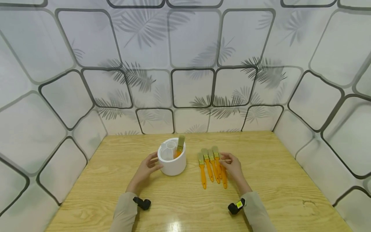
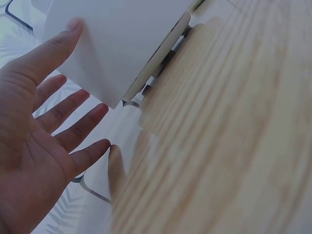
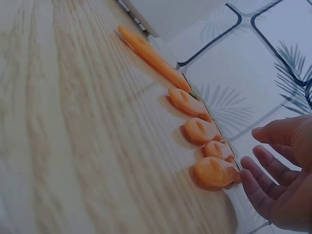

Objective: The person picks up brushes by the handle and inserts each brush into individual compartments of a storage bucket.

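Note:
A white round container (image 1: 173,167) stands on the table, with a brush (image 1: 181,145) upright inside it, bristles up. My left hand (image 1: 147,167) is at the container's left side. In the left wrist view, its thumb touches the container wall (image 2: 105,44) and the other fingers are extended. To the right lie several paintbrushes (image 1: 203,174) in a row, orange handles toward me and pale bristles away. My right hand (image 1: 233,166) is beside the rightmost brush (image 1: 224,177), covering its bristle end. The right wrist view shows loosely bent fingers close to the nearest handle (image 3: 212,173), not wrapped around it.
Clear-looking dividers and a ring-shaped tube (image 1: 171,145) fill part of the container. The light wood table (image 1: 179,206) meets a patterned cloth wall (image 1: 191,90) at the back and on both sides. A black wrist camera (image 1: 142,203) sits on each sleeve.

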Demonstrator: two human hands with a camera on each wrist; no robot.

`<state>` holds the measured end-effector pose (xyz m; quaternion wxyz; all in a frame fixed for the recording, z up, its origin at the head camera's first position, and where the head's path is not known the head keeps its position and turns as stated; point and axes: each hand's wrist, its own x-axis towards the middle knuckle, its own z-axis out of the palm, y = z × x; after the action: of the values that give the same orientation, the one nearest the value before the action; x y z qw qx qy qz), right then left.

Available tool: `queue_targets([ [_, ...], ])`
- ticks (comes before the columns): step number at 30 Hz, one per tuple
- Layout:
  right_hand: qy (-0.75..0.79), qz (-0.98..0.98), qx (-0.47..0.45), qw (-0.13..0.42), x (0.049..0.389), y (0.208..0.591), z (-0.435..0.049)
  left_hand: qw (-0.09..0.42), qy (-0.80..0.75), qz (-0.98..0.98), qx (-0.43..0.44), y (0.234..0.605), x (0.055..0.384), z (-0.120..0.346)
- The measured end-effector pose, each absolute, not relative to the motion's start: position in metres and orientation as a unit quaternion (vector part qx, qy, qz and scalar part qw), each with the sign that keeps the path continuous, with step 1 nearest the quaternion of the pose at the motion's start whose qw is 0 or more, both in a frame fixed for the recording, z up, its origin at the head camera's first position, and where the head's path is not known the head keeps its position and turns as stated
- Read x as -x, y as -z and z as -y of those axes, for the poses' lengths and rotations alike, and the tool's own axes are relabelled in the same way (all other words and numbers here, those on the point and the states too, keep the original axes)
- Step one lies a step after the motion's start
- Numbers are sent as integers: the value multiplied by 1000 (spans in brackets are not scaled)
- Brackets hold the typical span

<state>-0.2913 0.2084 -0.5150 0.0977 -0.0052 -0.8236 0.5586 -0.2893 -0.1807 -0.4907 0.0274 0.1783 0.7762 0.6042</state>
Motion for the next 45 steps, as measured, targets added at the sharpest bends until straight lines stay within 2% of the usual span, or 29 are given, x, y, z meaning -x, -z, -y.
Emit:
queue_targets([
  [12,-530,843,9,92,289,517,-217,31,-626,-761,-167,519,303,186],
  [25,-513,854,18,80,291,521,-227,37,-626,-760,-167,518,304,188],
  [35,-495,867,12,60,290,520,-229,56,-623,-761,-169,494,289,183],
  [45,-468,883,15,28,289,516,-231,51,-629,-758,-168,513,301,186],
])
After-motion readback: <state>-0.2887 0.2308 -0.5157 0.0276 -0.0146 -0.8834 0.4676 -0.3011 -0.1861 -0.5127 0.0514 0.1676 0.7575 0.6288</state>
